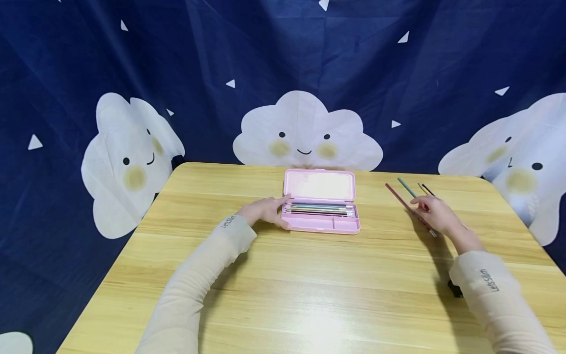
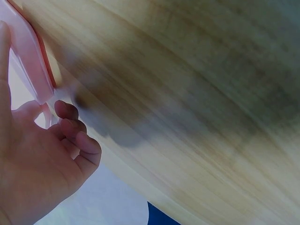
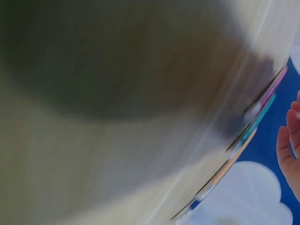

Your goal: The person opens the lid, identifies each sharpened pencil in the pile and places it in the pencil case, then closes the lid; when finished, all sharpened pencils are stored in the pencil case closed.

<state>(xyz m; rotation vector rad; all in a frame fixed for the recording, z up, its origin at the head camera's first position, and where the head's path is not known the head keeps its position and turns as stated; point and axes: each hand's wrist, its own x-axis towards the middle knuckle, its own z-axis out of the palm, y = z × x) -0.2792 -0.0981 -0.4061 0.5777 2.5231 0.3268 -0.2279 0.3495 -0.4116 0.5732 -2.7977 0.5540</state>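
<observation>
A pink pencil case (image 1: pixel 311 223) lies on the table with its lid (image 1: pixel 319 185) raised toward the back. Several pencils (image 1: pixel 318 209) lie side by side in its long compartment; the front compartments hold nothing visible. My left hand (image 1: pixel 265 210) grips the case's left end between thumb and forefinger, its other fingers loosely curled in the left wrist view. My right hand (image 1: pixel 435 215) hovers over loose pencils at the right, fingers bent, with nothing visible in them. Nearby lie a red pencil (image 1: pixel 400 199), a teal pencil (image 1: pixel 406 187) and a dark pencil (image 1: pixel 427 189).
The wooden table (image 1: pixel 274 285) ends at a dark blue curtain (image 1: pixel 283 44) printed with white clouds. A small black object (image 1: pixel 454 289) shows beneath the right sleeve. An orange-yellow pencil (image 3: pixel 234 157) lies beside the teal one in the right wrist view.
</observation>
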